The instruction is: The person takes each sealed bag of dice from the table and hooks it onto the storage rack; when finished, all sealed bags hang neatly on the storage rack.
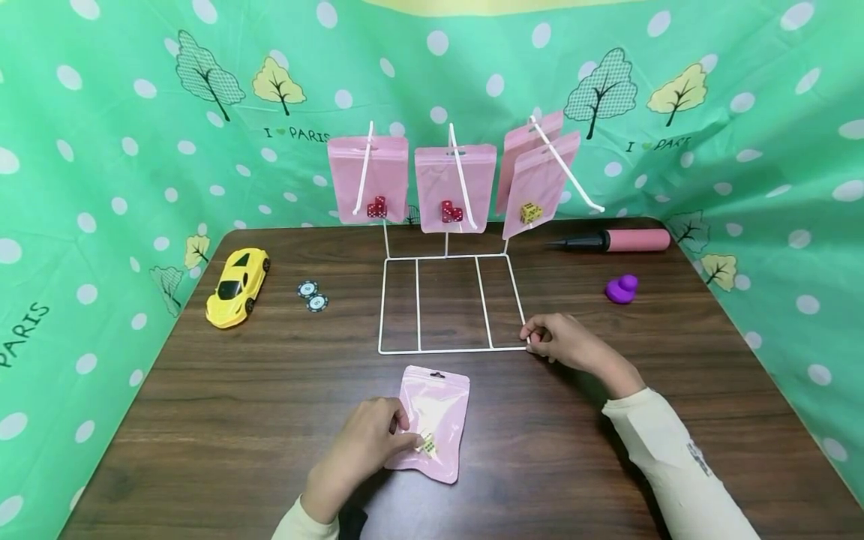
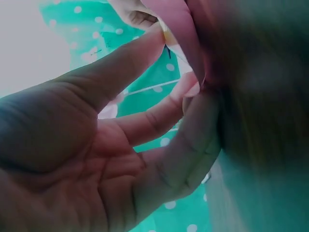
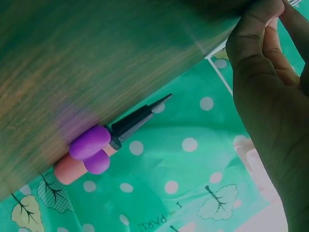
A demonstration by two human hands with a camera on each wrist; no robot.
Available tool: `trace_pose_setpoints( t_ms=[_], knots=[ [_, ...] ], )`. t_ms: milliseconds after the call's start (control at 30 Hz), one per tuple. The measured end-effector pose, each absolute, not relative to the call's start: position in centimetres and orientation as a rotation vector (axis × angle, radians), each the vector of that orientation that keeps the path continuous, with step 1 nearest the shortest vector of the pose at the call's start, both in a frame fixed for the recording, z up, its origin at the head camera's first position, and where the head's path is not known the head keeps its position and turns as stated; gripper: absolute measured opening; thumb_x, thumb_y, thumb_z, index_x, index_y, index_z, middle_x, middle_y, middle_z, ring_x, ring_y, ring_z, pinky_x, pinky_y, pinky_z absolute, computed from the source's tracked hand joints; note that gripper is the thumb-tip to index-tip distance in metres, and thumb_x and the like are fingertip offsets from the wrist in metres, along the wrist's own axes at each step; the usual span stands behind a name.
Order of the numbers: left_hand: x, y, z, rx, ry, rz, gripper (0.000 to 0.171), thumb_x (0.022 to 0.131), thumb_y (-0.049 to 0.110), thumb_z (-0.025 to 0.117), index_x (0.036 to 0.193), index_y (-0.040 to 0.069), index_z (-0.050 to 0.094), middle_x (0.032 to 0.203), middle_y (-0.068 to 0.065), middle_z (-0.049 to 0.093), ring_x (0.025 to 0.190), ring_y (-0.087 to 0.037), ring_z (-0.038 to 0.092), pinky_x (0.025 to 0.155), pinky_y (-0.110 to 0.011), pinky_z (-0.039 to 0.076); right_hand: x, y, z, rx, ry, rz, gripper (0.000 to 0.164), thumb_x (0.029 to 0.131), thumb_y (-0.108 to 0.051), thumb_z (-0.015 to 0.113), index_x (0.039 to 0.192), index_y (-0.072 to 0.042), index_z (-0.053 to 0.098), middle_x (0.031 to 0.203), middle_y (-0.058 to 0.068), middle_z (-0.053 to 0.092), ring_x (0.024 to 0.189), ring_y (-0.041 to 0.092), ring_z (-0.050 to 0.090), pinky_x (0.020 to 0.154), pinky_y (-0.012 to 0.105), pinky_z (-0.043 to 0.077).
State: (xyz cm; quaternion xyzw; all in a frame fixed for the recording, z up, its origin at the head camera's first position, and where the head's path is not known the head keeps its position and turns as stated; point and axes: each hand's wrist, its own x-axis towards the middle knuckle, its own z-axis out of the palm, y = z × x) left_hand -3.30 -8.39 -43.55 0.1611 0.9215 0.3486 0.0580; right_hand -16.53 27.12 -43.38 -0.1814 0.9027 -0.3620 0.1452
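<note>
A pink zip bag with yellow dice inside lies flat near the front of the table. My left hand pinches its left edge, the thumb on top of the bag and the fingers along the side. At the front right corner of a white wire rack, my right hand grips the wire between thumb and fingers. Pink bags hang from the rack's prongs: a left bag and a middle bag with red dice, and a right bag with yellow dice, another behind it.
A yellow toy car stands at the left, with two poker chips beside it. To the right sit a purple rubber duck and a pink-and-black hand pump. A green dotted cloth surrounds the table.
</note>
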Motion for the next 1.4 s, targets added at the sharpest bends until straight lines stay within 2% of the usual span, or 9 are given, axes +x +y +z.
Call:
trace_pose_setpoints(
  t_ms=[167, 300, 400, 600, 700, 933, 1133, 1400],
  knots=[
    [-3.5, -8.8, -43.5, 0.493, 2.725, 1.131, 0.029, 0.081, 0.009, 0.092, 0.071, 0.011, 0.064, 0.067, 0.009, 0.052, 0.062, -0.003, 0.043, 0.056, -0.025, 0.04, -16.4, 27.1, -43.3, -0.516, 2.602, -1.041, 0.009, 0.099, 0.007, 0.067, 0.107, 0.006, 0.071, 0.084, 0.004, 0.062, 0.067, 0.014, 0.057, 0.057, 0.028, 0.052],
    [-3.7, -9.0, -43.5, 0.473, 2.702, 1.188, 0.018, 0.082, -0.003, 0.082, 0.074, 0.007, 0.07, 0.067, 0.007, 0.056, 0.063, -0.004, 0.047, 0.057, -0.024, 0.043, -16.3, 27.1, -43.2, -0.517, 2.604, -1.042, 0.01, 0.099, 0.007, 0.067, 0.107, 0.006, 0.071, 0.084, 0.004, 0.062, 0.068, 0.014, 0.057, 0.057, 0.028, 0.052],
    [-3.9, -9.2, -43.4, 0.47, 2.726, 1.221, 0.018, 0.082, -0.011, 0.076, 0.078, 0.006, 0.072, 0.07, 0.006, 0.061, 0.066, -0.004, 0.051, 0.06, -0.024, 0.046, -16.2, 27.1, -43.2, -0.518, 2.6, -1.042, 0.01, 0.099, 0.007, 0.067, 0.108, 0.006, 0.071, 0.084, 0.004, 0.062, 0.068, 0.014, 0.057, 0.057, 0.028, 0.052],
    [-4.0, -9.7, -43.0, 0.512, 2.658, 1.249, 0.019, 0.083, -0.011, 0.072, 0.088, 0.007, 0.078, 0.077, 0.005, 0.069, 0.068, -0.002, 0.055, 0.062, -0.024, 0.048, -16.3, 27.1, -43.4, -0.519, 2.603, -1.043, 0.01, 0.099, 0.006, 0.067, 0.108, 0.006, 0.072, 0.084, 0.004, 0.062, 0.067, 0.014, 0.058, 0.057, 0.028, 0.052],
    [-4.0, -10.1, -42.7, 0.594, 2.599, 1.283, 0.022, 0.084, -0.01, 0.069, 0.094, 0.007, 0.08, 0.083, 0.005, 0.072, 0.071, 0.0, 0.057, 0.064, -0.024, 0.049, -16.4, 27.2, -43.4, -0.526, 2.61, -1.048, 0.01, 0.098, 0.006, 0.068, 0.107, 0.005, 0.072, 0.084, 0.003, 0.062, 0.066, 0.014, 0.057, 0.056, 0.028, 0.052],
    [-3.6, -11.2, -41.3, 0.994, 2.519, 1.34, 0.023, 0.093, -0.01, 0.07, 0.101, 0.009, 0.081, 0.1, 0.003, 0.075, 0.089, -0.002, 0.064, 0.077, -0.026, 0.058, -16.4, 27.2, -43.5, -0.553, 2.596, -1.077, 0.009, 0.097, 0.008, 0.068, 0.105, 0.007, 0.07, 0.082, 0.004, 0.063, 0.065, 0.013, 0.057, 0.056, 0.027, 0.051],
    [-4.0, -11.8, -38.3, 1.2, 2.499, 1.363, 0.026, 0.098, -0.009, 0.069, 0.109, 0.012, 0.08, 0.106, 0.006, 0.074, 0.092, -0.003, 0.065, 0.076, -0.024, 0.058, -16.4, 27.3, -43.5, -0.541, 2.604, -1.074, 0.01, 0.097, 0.008, 0.067, 0.106, 0.006, 0.071, 0.081, 0.002, 0.063, 0.065, 0.013, 0.058, 0.056, 0.027, 0.052],
    [-6.8, -11.5, -34.4, 1.381, 2.587, 1.456, 0.032, 0.095, -0.014, 0.07, 0.114, 0.01, 0.08, 0.113, 0.0, 0.075, 0.095, -0.011, 0.067, 0.078, -0.026, 0.06, -16.2, 27.2, -43.4, -0.55, 2.615, -1.069, 0.009, 0.096, 0.008, 0.067, 0.105, 0.005, 0.07, 0.08, 0.003, 0.062, 0.064, 0.011, 0.057, 0.056, 0.026, 0.052]
  ],
)
